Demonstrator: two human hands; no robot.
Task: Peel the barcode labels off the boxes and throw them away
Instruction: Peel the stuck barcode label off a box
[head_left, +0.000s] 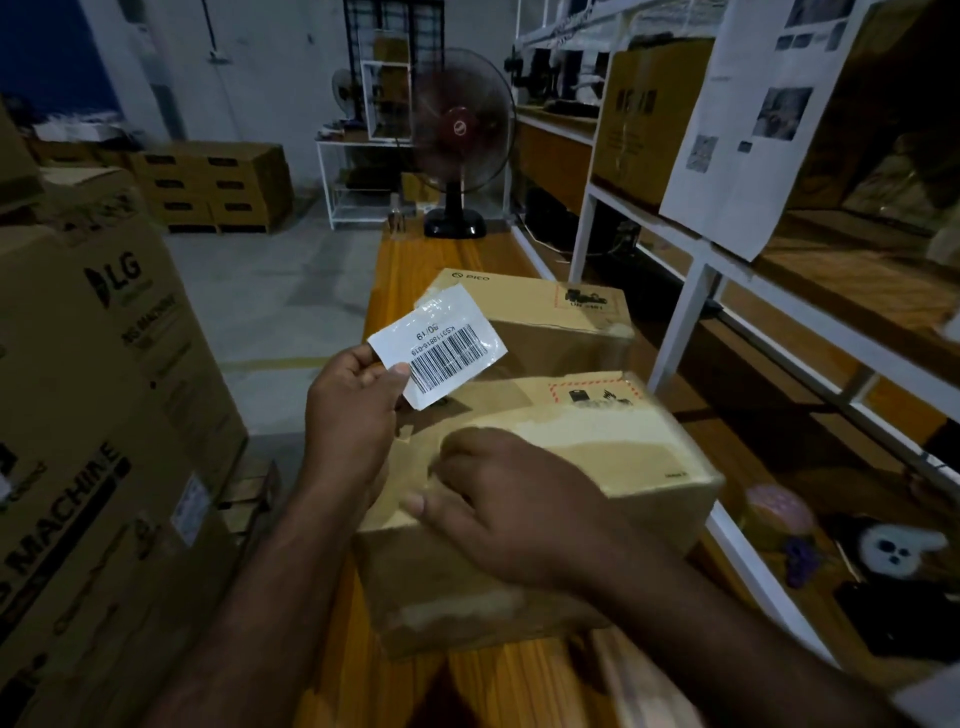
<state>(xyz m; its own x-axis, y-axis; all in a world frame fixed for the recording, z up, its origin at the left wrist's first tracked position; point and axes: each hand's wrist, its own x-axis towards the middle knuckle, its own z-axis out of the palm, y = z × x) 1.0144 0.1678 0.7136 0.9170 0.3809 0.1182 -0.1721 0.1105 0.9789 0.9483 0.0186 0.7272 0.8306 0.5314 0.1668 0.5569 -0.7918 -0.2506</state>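
Our left hand (353, 410) pinches peeled barcode label (439, 353) above desk (410, 265). Our right hand (498, 499) lies flat on near box (597, 457), gripping nothing; second box (550, 306) behind.

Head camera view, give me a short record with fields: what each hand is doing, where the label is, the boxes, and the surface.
left hand: pinches the barcode label by its corner, lifted off the boxes
right hand: rests on the near box, fingers on its top near edge
label state: fully peeled, barcode facing the camera, not yet thrown away
far box: behind the near one, PICO print on top
surface: wooden bench, both boxes on it
bin: none in view
background: standing fan at the bench's far end
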